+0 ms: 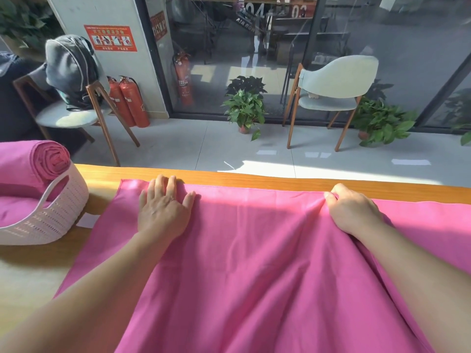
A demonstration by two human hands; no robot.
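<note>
A pink cloth [254,263] lies spread across the wooden desk [254,178], its far edge running close to the desk's far rim and its near part hanging toward the camera. The left hand [163,207] lies flat on the cloth near its far left corner, fingers straight and slightly spread, pressing the fabric down. The right hand [351,210] sits further right along the far edge, fingers curled, pinching a small fold of the cloth between thumb and fingers. On the far left of the desk stands a white basket [51,212] holding a rolled pink cloth [43,161].
</note>
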